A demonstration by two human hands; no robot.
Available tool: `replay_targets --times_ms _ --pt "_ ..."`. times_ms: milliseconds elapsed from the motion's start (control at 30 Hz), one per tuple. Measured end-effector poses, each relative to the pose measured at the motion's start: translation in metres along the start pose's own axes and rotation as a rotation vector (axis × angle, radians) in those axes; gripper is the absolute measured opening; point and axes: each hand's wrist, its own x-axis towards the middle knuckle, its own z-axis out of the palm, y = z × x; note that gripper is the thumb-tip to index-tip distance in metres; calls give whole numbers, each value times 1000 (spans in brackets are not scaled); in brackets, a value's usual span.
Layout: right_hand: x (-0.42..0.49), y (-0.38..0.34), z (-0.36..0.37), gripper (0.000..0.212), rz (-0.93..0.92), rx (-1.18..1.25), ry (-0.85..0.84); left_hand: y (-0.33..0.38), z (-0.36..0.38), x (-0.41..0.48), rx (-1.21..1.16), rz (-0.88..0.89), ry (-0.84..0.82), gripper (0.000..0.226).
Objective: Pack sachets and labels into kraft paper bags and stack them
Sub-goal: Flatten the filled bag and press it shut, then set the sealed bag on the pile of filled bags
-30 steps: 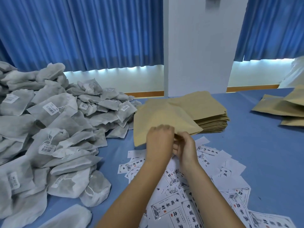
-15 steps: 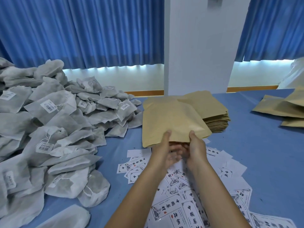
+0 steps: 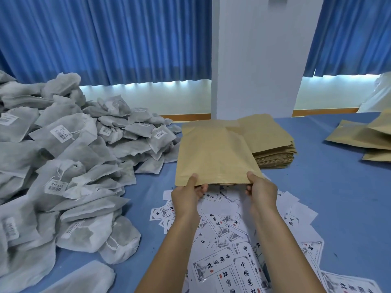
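Both grips pinch one kraft bag (image 3: 215,153) by its near edge, thumbs on top & fingers under: left grip (image 3: 186,197) close to the near-left corner, right grip (image 3: 262,191) at the near-right, so the bag reaches away from them, raised off the worktop (image 3: 330,197). It hangs over the loose labels (image 3: 222,220) w/ its far end overlapping the bag stack (image 3: 275,144) (sachet heap (image 3: 74,166) lies to the left).
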Motion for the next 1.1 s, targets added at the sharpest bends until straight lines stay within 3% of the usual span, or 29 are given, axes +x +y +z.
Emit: replay_targets --times_ms 300,467,633,1100 --pt "5 11 3 14 32 92 -67 -4 -2 -3 26 -34 11 14" --pt "11 15 1 21 -29 37 3 -6 -2 -2 41 -48 12 21" --pt "8 17 5 15 44 133 -94 -3 0 -5 16 -38 -7 18" --pt "8 21 10 16 -14 10 -153 -4 1 -10 22 -39 -19 17"
